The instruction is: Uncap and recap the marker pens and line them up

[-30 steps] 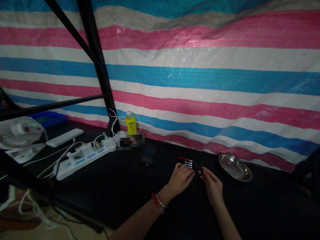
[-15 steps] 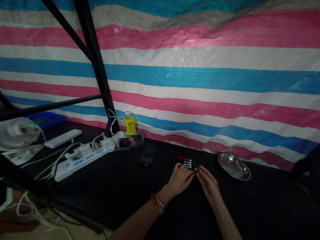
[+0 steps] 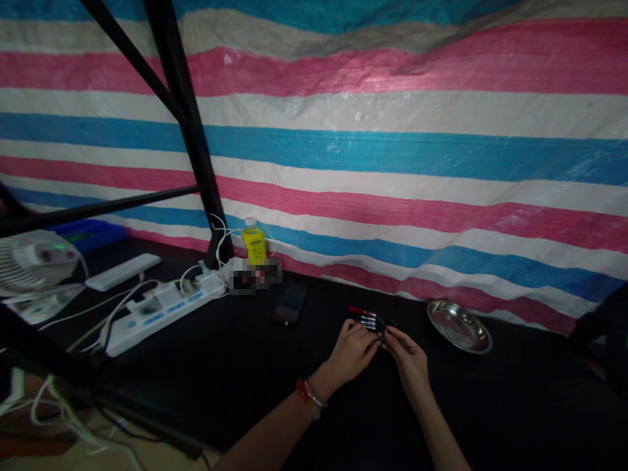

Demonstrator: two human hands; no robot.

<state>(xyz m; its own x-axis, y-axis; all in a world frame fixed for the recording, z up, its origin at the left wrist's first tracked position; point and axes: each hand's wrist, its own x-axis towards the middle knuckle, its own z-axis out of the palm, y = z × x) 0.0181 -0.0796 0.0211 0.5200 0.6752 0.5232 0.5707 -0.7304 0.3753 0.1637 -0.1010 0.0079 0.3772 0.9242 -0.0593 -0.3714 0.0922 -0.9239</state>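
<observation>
My left hand (image 3: 349,350) is closed around the near side of a small bundle of slim pens (image 3: 367,322). One pen in the bundle is red (image 3: 357,310); the others look black with silvery-white bands or lettering. At the right end of the bundle, my right hand (image 3: 406,352) pinches a dark end of the pens between thumb and fingers. Both sets of fingertips nearly meet there and cover part of the pens. A red bracelet (image 3: 303,391) and a silvery bangle circle my left wrist.
On the black table lie a phone (image 3: 291,302) and, to the right, a shallow metal dish (image 3: 459,327). Leftward are a yellow bottle (image 3: 254,243), a white power strip (image 3: 161,314) with cables, and a fan (image 3: 34,261). A striped sheet (image 3: 392,154) hangs behind.
My right hand has moved slightly left, its fingers closing in against the pens' right end. Dark ends now show beside the silvery bands. My left hand has hardly moved.
</observation>
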